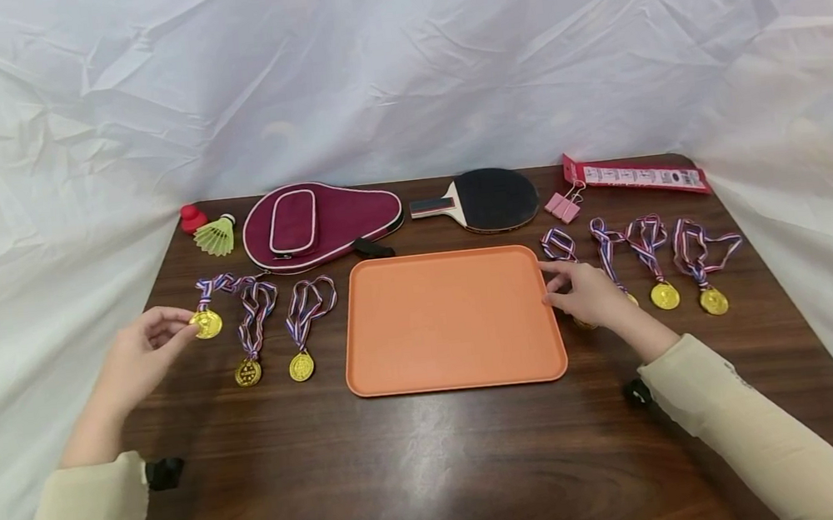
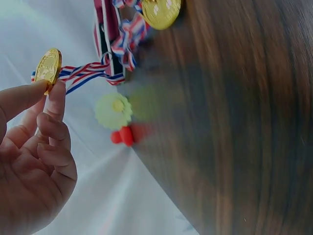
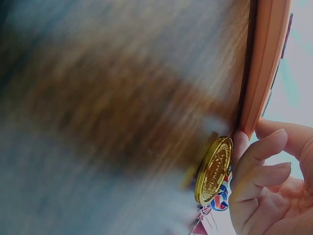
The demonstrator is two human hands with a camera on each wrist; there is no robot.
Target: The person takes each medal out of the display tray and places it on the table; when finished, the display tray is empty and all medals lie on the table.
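My left hand [image 1: 141,358] pinches a gold medal [image 1: 207,324] at its edge between thumb and fingertips, lifted off the table at the left. The medal's striped ribbon [image 2: 85,73] trails back toward the other ribbons. Two more medals, a darker one [image 1: 248,372] and a brighter one [image 1: 302,366], lie between that hand and the orange tray [image 1: 453,323]. At the tray's right rim, my right hand [image 1: 591,293] grips the edge with thumb and finger. Close under this hand lies another gold medal [image 3: 214,171], mostly hidden in the head view.
Several medals with ribbons, such as this gold one [image 1: 665,295], lie on the right. Along the back are a shuttlecock [image 1: 216,236], a maroon paddle case [image 1: 352,216], a table tennis paddle [image 1: 497,199], pink binder clips [image 1: 563,207] and a red-edged package [image 1: 642,175].
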